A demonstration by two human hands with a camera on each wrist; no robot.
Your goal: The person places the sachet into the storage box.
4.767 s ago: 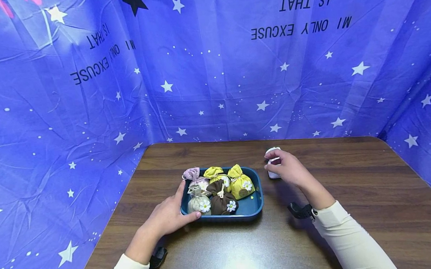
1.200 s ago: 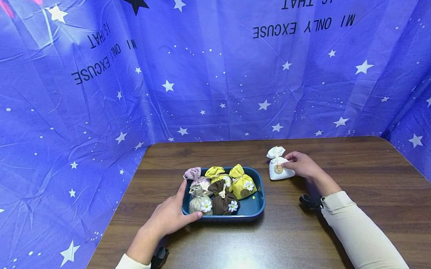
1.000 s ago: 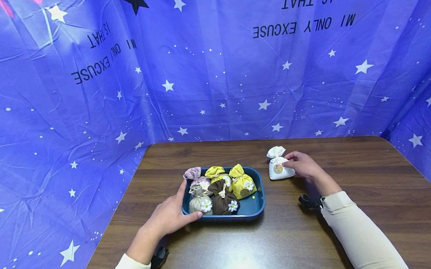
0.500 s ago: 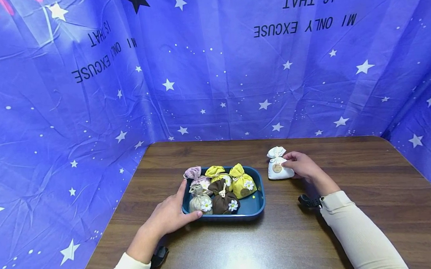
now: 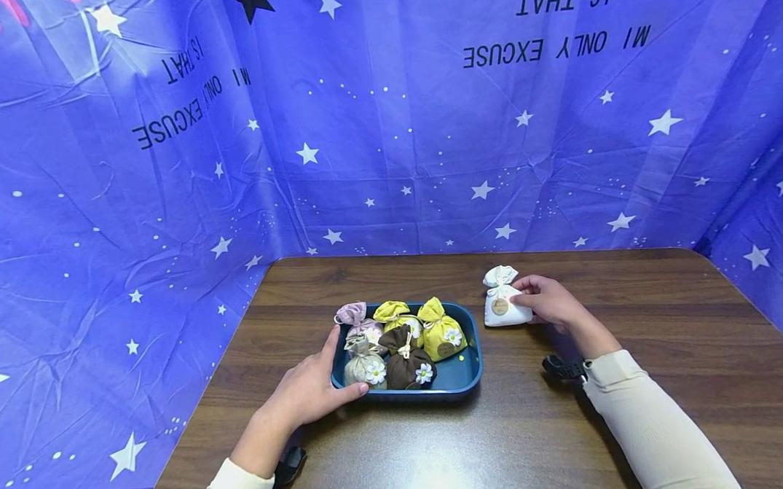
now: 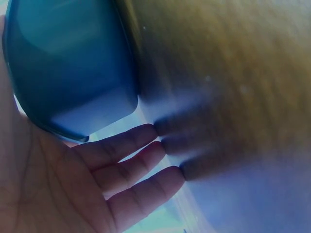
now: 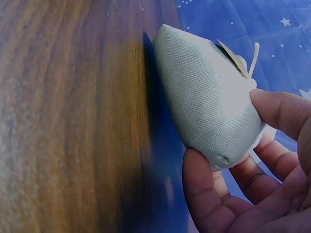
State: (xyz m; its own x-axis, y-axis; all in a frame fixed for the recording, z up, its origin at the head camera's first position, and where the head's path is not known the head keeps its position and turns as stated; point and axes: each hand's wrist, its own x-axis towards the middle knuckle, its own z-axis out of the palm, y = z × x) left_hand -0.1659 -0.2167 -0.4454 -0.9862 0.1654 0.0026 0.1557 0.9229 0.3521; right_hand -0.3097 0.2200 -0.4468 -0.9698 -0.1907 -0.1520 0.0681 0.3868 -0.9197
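Note:
In the head view, my right hand [image 5: 551,302] holds the right side of a white cloth drawstring sachet [image 5: 491,316] with a round wooden tag [image 5: 500,306]. The right wrist view shows thumb and fingers around the sachet's body [image 7: 206,92], its base just off or against the table; I cannot tell which. My left hand [image 5: 306,390] rests at the left end of a blue tray [image 5: 459,376], fingers spread, thumb on the front rim. In the left wrist view several straight fingers [image 6: 148,191] reach to the table beside the tray's wall [image 6: 73,63].
The tray bears a lilac sachet [image 5: 351,315], a beige sachet [image 5: 358,377], a brown sachet [image 5: 402,375] and two yellow ones, one a yellow sachet [image 5: 432,330] at right. A wooden table [image 5: 609,410] lies beneath; a starry blue curtain [image 5: 414,163] stands behind it.
Several seconds ago my right hand covered the white sachet from above; now it grips its right side and the tag shows. Lately the sachet has turned and shifted slightly left. The left hand stays put.

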